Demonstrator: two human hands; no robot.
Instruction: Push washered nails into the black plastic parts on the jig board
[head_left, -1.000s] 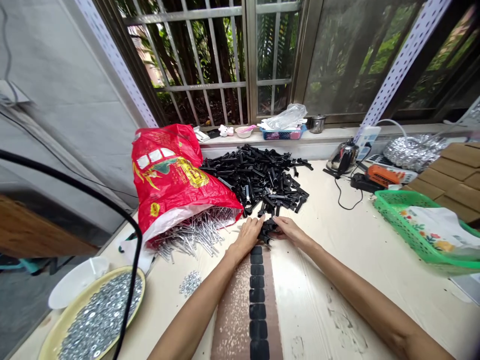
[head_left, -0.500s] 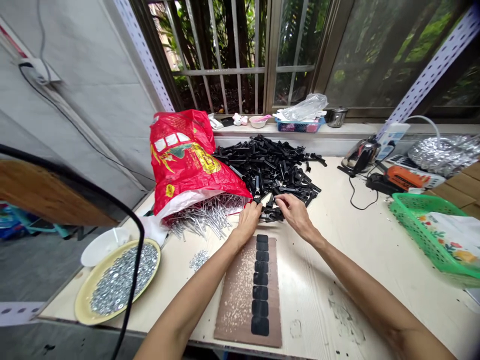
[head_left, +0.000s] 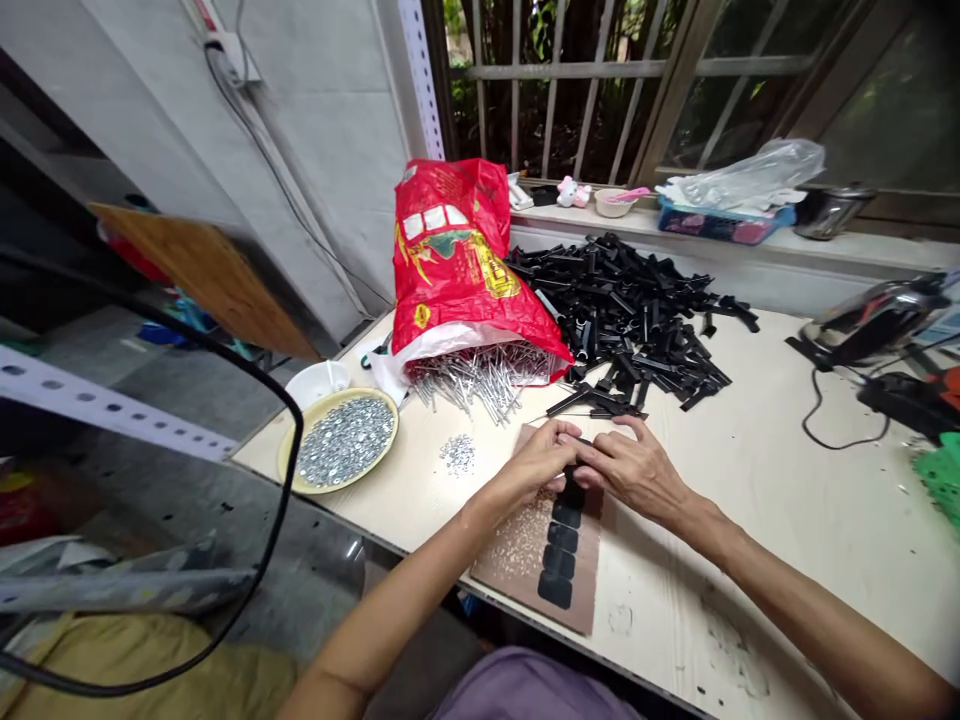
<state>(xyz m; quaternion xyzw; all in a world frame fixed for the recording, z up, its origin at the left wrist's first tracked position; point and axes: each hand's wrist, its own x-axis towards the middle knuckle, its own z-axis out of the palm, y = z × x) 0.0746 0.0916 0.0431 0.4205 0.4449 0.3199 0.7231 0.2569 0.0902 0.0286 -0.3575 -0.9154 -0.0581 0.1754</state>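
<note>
My left hand [head_left: 541, 460] and my right hand [head_left: 626, 466] meet over the far end of a brown board [head_left: 517, 570]. Their fingers are closed round a small black part [head_left: 579, 450], mostly hidden by the fingertips. Black squares [head_left: 556, 575] lie in a row along the board, the far ones partly under my hands. Beyond my hands is a heap of black plastic parts [head_left: 630, 300]. Thin metal rods [head_left: 480, 380] spill from a red bag [head_left: 457, 260] to its left. A small pile of metal pieces [head_left: 457, 455] lies left of the board.
A yellow plate [head_left: 285, 465] of metal washers and a white bowl [head_left: 315, 380] stand at the table's left edge. A black cable [head_left: 289, 480] hangs in the left foreground. To the right are a kettle [head_left: 870, 315] and a green basket [head_left: 941, 475].
Both hands have come back from the edge of the black heap and together over the board, with a black part between them. The view has turned left.
</note>
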